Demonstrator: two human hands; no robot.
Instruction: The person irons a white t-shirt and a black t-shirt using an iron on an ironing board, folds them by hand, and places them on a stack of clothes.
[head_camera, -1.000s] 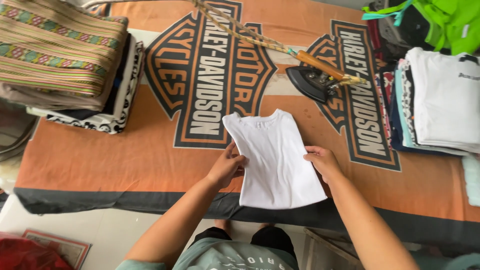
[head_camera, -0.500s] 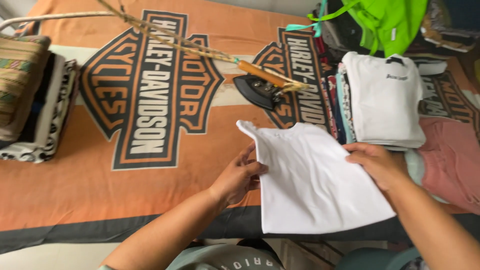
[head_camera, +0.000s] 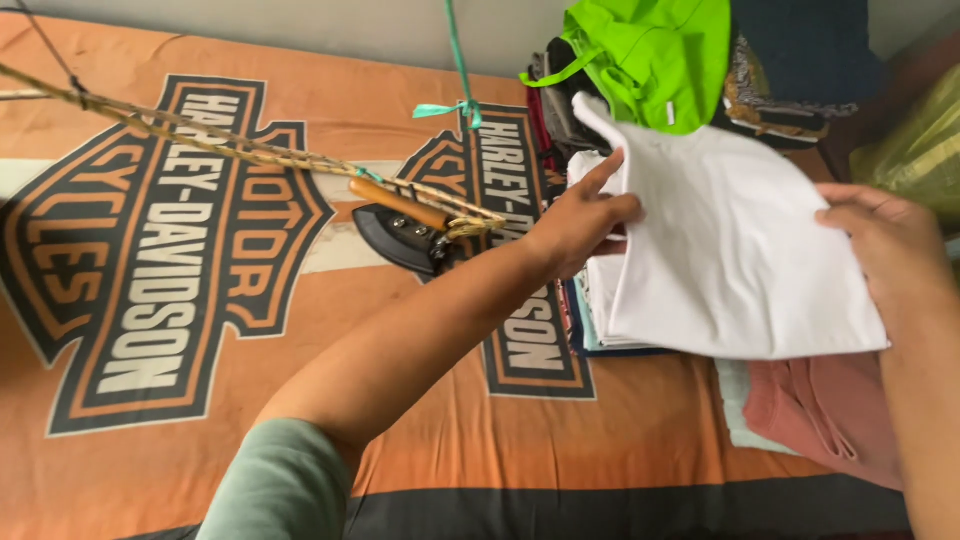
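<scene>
Hands and now grip our folded white shirt, which we have carried off the orange cloth onto the clothes stack beneath them.

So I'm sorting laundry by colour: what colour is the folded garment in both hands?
Plain white folded garment, seen clearly in the head view.

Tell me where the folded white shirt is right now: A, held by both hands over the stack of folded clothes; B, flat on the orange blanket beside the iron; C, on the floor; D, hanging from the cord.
A: the left hand and right hand hold the folded white shirt by its two sides above the stack of folded clothes, well away from the iron.
</scene>
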